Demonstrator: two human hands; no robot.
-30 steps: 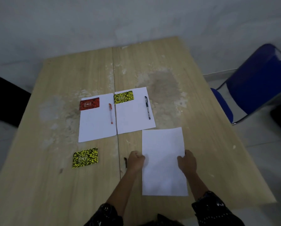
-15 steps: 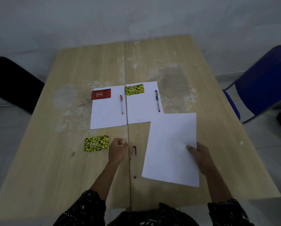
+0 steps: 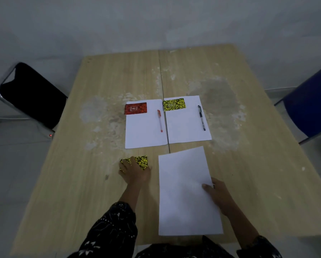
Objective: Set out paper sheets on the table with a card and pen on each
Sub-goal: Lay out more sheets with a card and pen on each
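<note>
Two white sheets lie side by side mid-table. The left sheet (image 3: 144, 135) carries a red card (image 3: 136, 108) and a red pen (image 3: 160, 120). The right sheet (image 3: 186, 132) carries a yellow-black card (image 3: 174, 104) and a black pen (image 3: 201, 117). A third sheet (image 3: 184, 192) lies nearer me, slightly askew. My right hand (image 3: 219, 195) pinches its right edge, thumb on top. My left hand (image 3: 134, 172) rests with spread fingers on a loose yellow-black card (image 3: 142, 161), covering its lower left part.
The wooden table (image 3: 77, 183) has a seam down its middle and pale worn patches. A black chair (image 3: 31, 94) stands at the left side, a blue chair (image 3: 310, 105) at the right. A grey wall is close behind the far edge.
My left hand left the sheet and moved left onto the loose yellow-black card. My right hand slid the third sheet leftward; the small dark pen by the seam is now out of sight.
</note>
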